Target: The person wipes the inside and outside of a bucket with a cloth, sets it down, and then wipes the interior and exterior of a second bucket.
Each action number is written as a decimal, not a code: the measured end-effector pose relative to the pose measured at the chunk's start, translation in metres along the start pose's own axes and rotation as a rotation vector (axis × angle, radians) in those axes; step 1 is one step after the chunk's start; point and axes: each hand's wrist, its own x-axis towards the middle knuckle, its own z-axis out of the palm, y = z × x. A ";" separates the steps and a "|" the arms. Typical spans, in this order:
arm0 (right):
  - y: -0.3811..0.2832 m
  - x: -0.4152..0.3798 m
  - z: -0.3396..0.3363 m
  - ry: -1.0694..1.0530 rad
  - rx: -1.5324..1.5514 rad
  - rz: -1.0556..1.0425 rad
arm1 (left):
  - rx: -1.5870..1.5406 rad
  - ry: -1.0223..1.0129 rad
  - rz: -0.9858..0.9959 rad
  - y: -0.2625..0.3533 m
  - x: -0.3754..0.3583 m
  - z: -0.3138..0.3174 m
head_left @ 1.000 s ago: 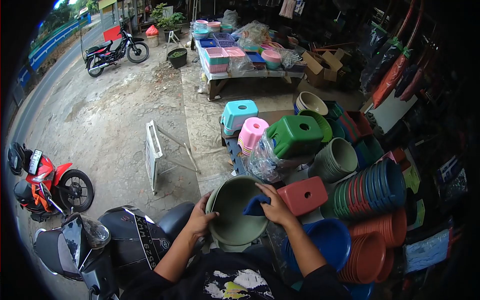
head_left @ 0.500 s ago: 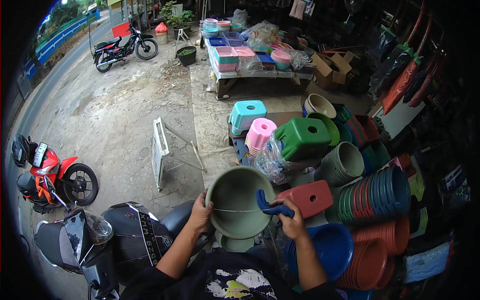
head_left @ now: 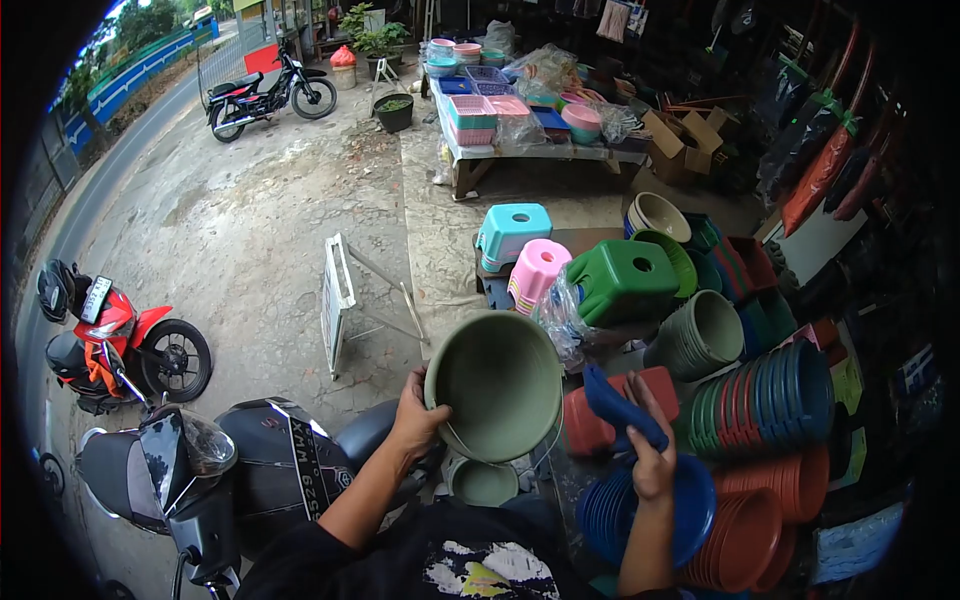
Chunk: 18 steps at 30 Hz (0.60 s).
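Fingers (head_left: 425,412) round basin (head_left: 497,385) rim

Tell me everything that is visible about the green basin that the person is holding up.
The green basin is round, deep and sage green, and looks like smooth plastic with a rolled rim. It is tilted so that its empty inside faces the camera. The left hand grips its lower left rim, thumb inside; a thin wire handle hangs below it. The right hand, holding a blue cloth, is apart from it. A smaller green basin sits beneath.
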 end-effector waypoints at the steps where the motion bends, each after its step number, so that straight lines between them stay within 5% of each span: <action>1: 0.001 0.007 0.024 -0.007 -0.185 -0.114 | 0.029 -0.042 0.037 -0.004 -0.002 0.004; 6: 0.053 0.031 0.110 -0.418 -1.147 -0.868 | 0.194 -0.180 -0.051 0.007 -0.025 0.041; 12: 0.075 0.042 0.120 -0.534 -1.159 -0.977 | 0.302 -0.253 0.032 0.015 -0.046 0.034; 15: 0.080 0.049 0.115 -0.459 -1.163 -1.021 | 0.343 -0.196 -0.052 0.014 -0.047 0.028; 18: 0.081 0.062 0.101 -0.340 -1.156 -0.873 | 0.360 -0.241 0.118 0.002 -0.040 0.019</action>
